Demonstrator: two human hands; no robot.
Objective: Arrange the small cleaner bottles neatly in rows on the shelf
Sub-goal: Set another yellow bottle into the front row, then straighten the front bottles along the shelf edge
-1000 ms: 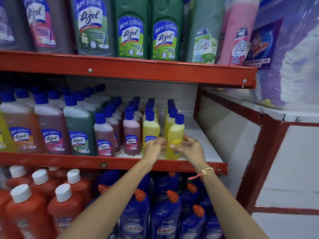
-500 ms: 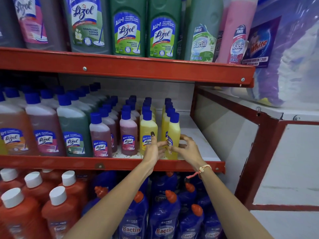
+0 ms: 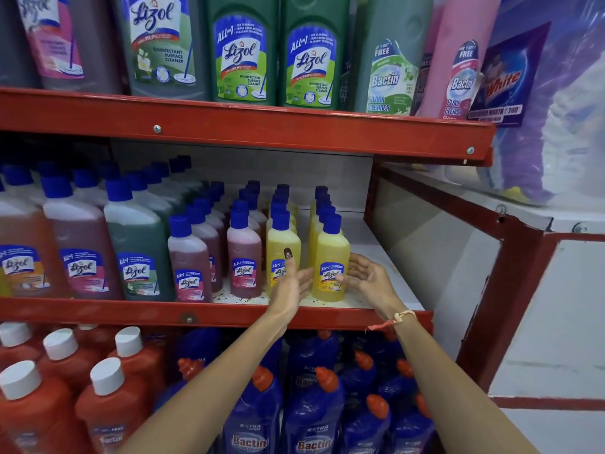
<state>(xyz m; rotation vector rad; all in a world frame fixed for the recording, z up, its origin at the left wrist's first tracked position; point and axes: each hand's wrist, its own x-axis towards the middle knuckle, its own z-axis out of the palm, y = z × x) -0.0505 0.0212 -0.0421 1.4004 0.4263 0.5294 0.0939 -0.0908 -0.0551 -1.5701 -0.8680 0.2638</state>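
Small blue-capped cleaner bottles stand in rows running front to back on the middle shelf (image 3: 376,244). The front yellow bottle (image 3: 329,257) heads the rightmost row, beside another yellow bottle (image 3: 281,247) and two pink ones (image 3: 244,257) (image 3: 188,260). My left hand (image 3: 289,283) is flat and upright between the two front yellow bottles, its fingers apart. My right hand (image 3: 368,278) is open on the right of the front yellow bottle, fingertips at or just off its side. Neither hand grips a bottle.
Larger bottles (image 3: 139,244) fill the left of the same shelf. Tall bottles (image 3: 242,50) line the upper shelf; orange (image 3: 108,404) and blue Bactin bottles (image 3: 314,411) stand below. The red shelf edge (image 3: 131,311) and red frame post (image 3: 504,290) bound the space.
Both hands held the front yellow bottle a second ago and have since opened and let it go. The view has shifted slightly closer to the shelf.
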